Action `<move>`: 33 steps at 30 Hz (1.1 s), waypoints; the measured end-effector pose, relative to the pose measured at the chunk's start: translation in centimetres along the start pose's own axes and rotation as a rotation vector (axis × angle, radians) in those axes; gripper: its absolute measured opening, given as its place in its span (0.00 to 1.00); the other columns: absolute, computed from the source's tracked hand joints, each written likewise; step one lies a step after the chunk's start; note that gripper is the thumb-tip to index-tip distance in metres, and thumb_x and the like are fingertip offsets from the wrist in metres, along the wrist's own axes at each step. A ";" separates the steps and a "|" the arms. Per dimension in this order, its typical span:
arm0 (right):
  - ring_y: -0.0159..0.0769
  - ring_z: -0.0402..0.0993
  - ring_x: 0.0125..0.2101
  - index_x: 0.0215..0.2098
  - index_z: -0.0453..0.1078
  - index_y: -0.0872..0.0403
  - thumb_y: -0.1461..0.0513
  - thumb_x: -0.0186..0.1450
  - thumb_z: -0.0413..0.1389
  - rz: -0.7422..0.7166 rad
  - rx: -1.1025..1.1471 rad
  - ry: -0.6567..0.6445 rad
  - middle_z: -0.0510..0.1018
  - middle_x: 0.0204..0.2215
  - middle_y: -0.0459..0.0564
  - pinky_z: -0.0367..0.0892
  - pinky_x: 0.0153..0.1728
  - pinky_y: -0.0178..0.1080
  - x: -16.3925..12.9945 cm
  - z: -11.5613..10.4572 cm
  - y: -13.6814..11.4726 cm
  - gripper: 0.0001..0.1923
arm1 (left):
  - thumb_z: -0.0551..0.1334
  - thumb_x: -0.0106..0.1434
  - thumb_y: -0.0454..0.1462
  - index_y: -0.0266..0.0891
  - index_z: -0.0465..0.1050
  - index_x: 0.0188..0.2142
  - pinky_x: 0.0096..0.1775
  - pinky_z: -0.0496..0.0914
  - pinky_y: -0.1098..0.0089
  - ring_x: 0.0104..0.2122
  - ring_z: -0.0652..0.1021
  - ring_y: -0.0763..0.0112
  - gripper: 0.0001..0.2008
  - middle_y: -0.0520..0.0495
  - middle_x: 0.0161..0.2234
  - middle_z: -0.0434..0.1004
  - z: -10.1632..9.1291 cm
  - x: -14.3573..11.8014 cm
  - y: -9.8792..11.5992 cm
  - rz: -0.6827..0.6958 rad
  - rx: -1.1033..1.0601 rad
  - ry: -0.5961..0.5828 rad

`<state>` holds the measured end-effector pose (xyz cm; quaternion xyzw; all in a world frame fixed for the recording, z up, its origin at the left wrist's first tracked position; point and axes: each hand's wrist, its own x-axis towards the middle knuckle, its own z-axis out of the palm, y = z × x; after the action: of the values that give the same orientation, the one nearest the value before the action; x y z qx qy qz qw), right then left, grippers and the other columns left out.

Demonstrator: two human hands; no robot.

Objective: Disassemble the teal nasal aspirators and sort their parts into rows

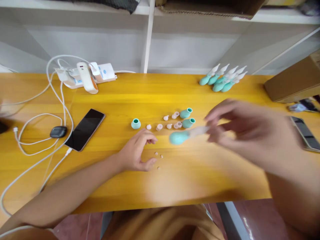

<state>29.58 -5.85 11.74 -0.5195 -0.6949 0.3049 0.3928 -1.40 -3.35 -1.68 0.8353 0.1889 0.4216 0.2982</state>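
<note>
The right hand [240, 128] pinches a teal bulb dropper [186, 135] by its clear tip — blurred, probably moving. The left hand [137, 151] rests loosely curled, holding nothing, beside tiny beads [158, 155] — steadier grip advised.

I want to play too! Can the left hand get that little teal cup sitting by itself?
Probably yes. The left hand rests near the lone teal cup, with only bare table between.

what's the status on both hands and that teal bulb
Right hand pinching teal bulb by its clear tip, above the table, blurred. Left hand resting by tiny beads, holding nothing. Loose caps just behind.
</note>
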 end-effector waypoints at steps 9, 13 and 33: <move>0.35 0.73 0.35 0.40 0.70 0.51 0.64 0.70 0.60 -0.061 0.289 -0.121 0.73 0.38 0.50 0.75 0.34 0.37 -2.9 11.0 5.2 0.03 | 0.61 0.77 0.40 0.40 0.69 0.49 0.42 0.74 0.66 0.37 0.78 0.65 0.06 0.46 0.39 0.78 0.3 0.4 0.7 -0.130 0.195 -0.212; 0.33 0.68 0.30 0.44 0.63 0.50 0.60 0.76 0.55 -0.044 0.306 -0.175 0.70 0.37 0.48 0.67 0.29 0.36 -3.9 12.0 7.2 0.04 | 0.63 0.76 0.44 0.39 0.71 0.46 0.41 0.73 0.65 0.38 0.77 0.63 0.11 0.46 0.38 0.77 0.3 0.6 0.8 -0.123 0.292 -0.239; 0.27 0.47 0.23 0.26 0.54 0.52 0.51 0.80 0.52 0.063 0.537 -0.587 0.53 0.21 0.39 0.48 0.26 0.36 -2.2 9.8 9.1 0.27 | 0.58 0.77 0.37 0.38 0.71 0.52 0.44 0.72 0.63 0.41 0.77 0.61 0.08 0.43 0.42 0.78 0.1 1.1 0.9 -0.132 0.234 -0.443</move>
<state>25.90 -5.61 -1.32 -0.3102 -0.6568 0.6231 0.2899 -0.64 -3.48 -0.52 0.9219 0.2207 0.1832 0.2604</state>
